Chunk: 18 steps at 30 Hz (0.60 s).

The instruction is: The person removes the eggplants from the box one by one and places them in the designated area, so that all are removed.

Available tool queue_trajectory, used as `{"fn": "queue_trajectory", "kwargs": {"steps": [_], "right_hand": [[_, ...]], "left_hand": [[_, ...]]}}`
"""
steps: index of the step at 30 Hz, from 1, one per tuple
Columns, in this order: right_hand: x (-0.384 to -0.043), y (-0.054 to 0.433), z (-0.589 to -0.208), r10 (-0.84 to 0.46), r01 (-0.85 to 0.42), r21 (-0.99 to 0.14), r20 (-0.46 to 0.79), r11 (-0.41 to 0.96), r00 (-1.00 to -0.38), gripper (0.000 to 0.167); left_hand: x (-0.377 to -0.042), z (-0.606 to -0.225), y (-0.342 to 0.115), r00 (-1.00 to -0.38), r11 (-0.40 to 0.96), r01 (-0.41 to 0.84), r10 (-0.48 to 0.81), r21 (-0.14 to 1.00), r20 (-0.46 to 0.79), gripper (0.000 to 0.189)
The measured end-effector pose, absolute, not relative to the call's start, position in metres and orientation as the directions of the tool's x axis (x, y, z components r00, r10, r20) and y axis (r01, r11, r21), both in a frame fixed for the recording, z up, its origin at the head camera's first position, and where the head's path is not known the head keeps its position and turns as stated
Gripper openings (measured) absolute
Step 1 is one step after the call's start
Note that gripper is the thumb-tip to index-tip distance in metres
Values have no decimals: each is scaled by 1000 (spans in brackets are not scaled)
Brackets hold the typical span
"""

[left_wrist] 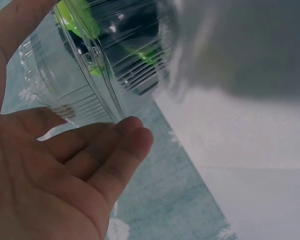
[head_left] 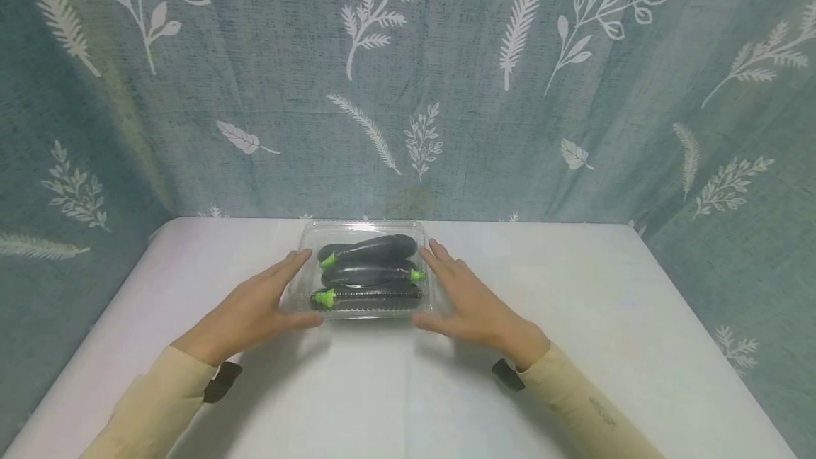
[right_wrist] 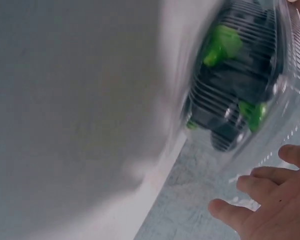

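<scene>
A clear plastic clamshell box (head_left: 376, 314) of several dark eggplants (head_left: 376, 250) with bright green caps sits between my two hands at the far part of the table. My left hand (head_left: 255, 310) is at its left side, thumb by the near corner and fingers along the edge. On the other side my right hand (head_left: 474, 303) spreads its fairly straight fingers by the right edge, with the thumb at the near edge. In the left wrist view, left fingertips (left_wrist: 140, 140) lie right at the ribbed rim. The right wrist view shows right fingertips (right_wrist: 245, 182) beside the lid edge.
A white-covered table (head_left: 408, 388) lies under the box, with hand shadows on it. Blue-green curtains (head_left: 287, 126) with white leaf prints stand behind and on both sides. A dark band (head_left: 222, 382) shows at the left wrist and another (head_left: 508, 374) at the right.
</scene>
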State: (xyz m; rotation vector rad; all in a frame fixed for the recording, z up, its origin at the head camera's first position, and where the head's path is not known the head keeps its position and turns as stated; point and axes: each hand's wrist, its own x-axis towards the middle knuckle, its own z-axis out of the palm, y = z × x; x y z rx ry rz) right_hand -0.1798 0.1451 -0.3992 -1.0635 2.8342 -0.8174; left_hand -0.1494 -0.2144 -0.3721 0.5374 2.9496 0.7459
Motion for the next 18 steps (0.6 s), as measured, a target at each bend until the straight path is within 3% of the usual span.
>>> {"fn": "queue_trajectory", "kwargs": {"steps": [18], "right_hand": [[-178,138,-402,-619,-626,-413,170,662,-767,99]], "left_hand": [[-145,-365,-211,-931,828,349,361,439,60,102]]}}
